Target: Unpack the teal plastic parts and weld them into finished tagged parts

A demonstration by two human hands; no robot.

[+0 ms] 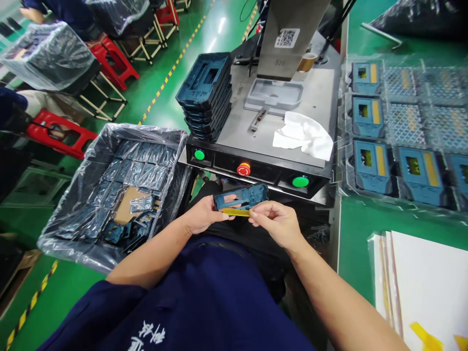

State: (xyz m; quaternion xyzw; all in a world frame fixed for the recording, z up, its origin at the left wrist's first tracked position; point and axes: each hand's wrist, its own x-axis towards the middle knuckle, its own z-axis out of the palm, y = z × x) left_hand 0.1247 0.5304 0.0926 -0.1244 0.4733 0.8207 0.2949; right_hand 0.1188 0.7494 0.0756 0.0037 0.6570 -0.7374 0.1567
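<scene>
Just in front of the machine's front edge, my left hand (200, 214) grips one end of a blue plastic housing (256, 195) with a window cut-out. The housing is tilted with its hollow inner side toward me. My right hand (280, 224) pinches the right end of a yellow tape strip (237, 212), which runs along the housing's near edge to the left fingers. Whether the strip is stuck to the housing, I cannot tell. On the machine table, a stack of blue housings (204, 80) stands at the left, beside a grey nest fixture (274, 95).
Green buttons (300, 182) and a red emergency stop (243, 169) line the machine's front. A white cloth (305, 136) lies behind them. At left is a plastic-lined bin (106, 127) of blue parts. Clear trays (345, 161) and white sheets (431, 282) are at right.
</scene>
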